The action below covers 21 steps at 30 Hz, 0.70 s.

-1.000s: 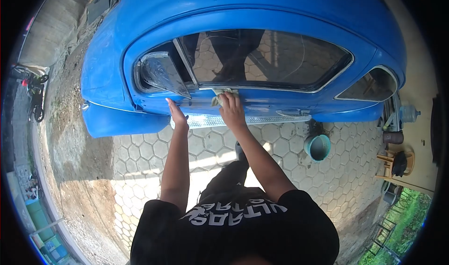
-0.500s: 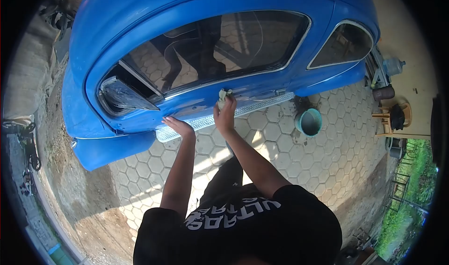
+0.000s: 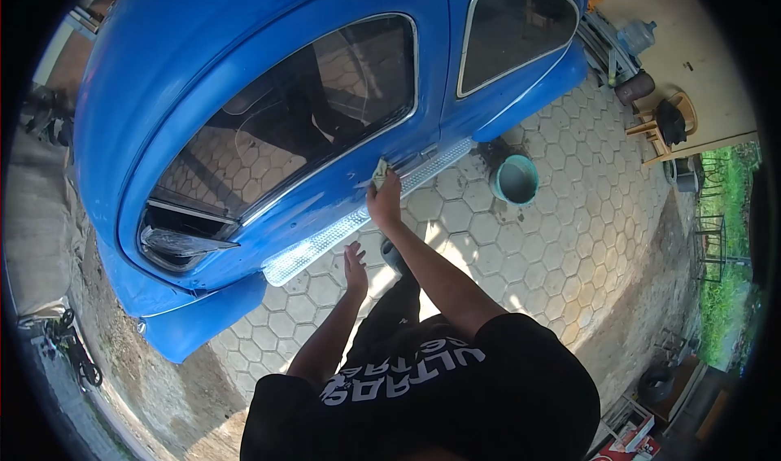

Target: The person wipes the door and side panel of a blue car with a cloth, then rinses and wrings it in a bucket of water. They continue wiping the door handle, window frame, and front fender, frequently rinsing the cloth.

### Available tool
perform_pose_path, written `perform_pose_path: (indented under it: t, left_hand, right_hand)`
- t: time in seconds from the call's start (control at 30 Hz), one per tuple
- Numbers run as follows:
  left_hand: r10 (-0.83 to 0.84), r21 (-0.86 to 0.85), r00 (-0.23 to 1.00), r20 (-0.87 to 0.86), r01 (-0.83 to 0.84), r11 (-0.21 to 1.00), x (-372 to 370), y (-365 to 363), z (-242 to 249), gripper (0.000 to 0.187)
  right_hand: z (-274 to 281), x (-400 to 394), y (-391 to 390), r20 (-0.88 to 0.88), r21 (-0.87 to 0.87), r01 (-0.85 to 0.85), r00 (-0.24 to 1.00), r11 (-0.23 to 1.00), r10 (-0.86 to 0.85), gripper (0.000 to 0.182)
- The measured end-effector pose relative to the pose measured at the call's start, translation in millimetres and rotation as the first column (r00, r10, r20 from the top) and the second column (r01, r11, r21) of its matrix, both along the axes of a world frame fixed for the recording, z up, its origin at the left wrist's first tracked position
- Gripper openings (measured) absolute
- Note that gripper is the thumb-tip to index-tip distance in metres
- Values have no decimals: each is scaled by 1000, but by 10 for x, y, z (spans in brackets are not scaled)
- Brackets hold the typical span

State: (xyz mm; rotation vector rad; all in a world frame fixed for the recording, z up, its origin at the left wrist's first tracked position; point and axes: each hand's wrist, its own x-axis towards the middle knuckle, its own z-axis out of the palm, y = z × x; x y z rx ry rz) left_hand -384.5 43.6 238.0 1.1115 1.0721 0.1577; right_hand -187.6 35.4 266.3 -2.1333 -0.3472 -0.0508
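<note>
A blue car point(image 3: 325, 164) with rounded bodywork stands before me, its door panel facing my hands. My right hand point(image 3: 385, 198) grips a crumpled pale cloth point(image 3: 380, 171) against the lower door, below the side window point(image 3: 301, 103). Some wet-looking, shiny patches show on the paint there. My left hand point(image 3: 355, 267) hangs off the car in the air, its fingers apart and nothing in it. It is nearest to the silver textured running board point(image 3: 313, 248) along the car's lower edge. The small front vent window point(image 3: 183, 241) is tilted outward.
A teal bucket point(image 3: 515, 179) holding greyish liquid stands on the hexagonal paving point(image 3: 561, 217), with a wet patch beside it. Against the wall at right are a wooden chair point(image 3: 683, 119) with a black item on it and a clear water jug point(image 3: 636, 36).
My left hand has come off the car and drawn back toward my body. The right hand stays at the door with the cloth. My view has turned toward the right, toward the car's rear.
</note>
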Motion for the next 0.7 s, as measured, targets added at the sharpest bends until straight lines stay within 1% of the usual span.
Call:
perform_pose_path:
  t: [0.03,0.07,0.13,0.17,0.23,0.27,0.3,0.33,0.4,0.43,0.53,0.57,0.6,0.63,0.67,0.7]
  left_hand:
    - [-75,-3,997,34,75,997,1,27,-61,80]
    - [-116,-50,992,57,119,992,48,48,-77,79]
    - [-190,-137,977,98,202,970,102,114,-70,78]
    - [-266,-177,953,142,289,941,150,167,-38,77]
    - [-379,-151,923,62,384,911,265,135,118,76]
    - [-432,-141,902,22,430,892,344,123,201,76]
    - [-514,-147,857,42,514,845,403,92,301,75]
    - [-541,-128,840,47,542,830,444,49,331,75]
    - [-589,-83,806,62,593,801,551,-17,336,74]
    - [-585,-99,809,57,587,803,603,-32,290,71]
    - [-515,-108,856,42,516,850,730,-93,149,69]
    - [-514,-111,856,46,516,849,783,-97,142,69]
    - [-513,-117,857,47,515,849,817,-101,157,68]
    - [-511,-124,858,46,513,849,812,-108,162,67]
    - [-512,-111,858,47,514,851,809,-107,155,67]
    - [-511,-97,858,50,514,853,795,-99,151,66]
  right_hand:
    - [-123,-177,-141,-50,67,-237,969,969,240,55]
    - [-193,-341,-278,-83,142,-458,878,878,472,56]
    - [-115,-620,-567,-188,257,-450,845,855,501,59]
    - [-102,-660,-716,-320,279,-382,828,881,460,58]
    - [-69,-703,-1048,-574,295,-225,735,929,360,57]
    - [-41,-639,-1164,-682,354,-59,667,933,301,56]
    - [85,-540,-1282,-782,379,110,570,919,254,56]
    - [159,-417,-1400,-863,372,275,454,887,221,55]
    - [-218,-102,-1611,-861,501,448,347,741,372,54]
    - [-167,16,-1602,-883,465,563,357,683,306,47]
    - [66,285,-1412,-838,499,579,511,644,191,27]
    - [230,329,-1339,-776,484,472,621,737,111,50]
    - [380,391,-1273,-592,433,289,806,854,28,50]
    - [505,466,-1204,-357,312,120,934,942,0,50]
    - [562,558,-1123,-94,138,-18,995,990,31,51]
    - [568,640,-1018,-115,53,38,993,998,-32,49]
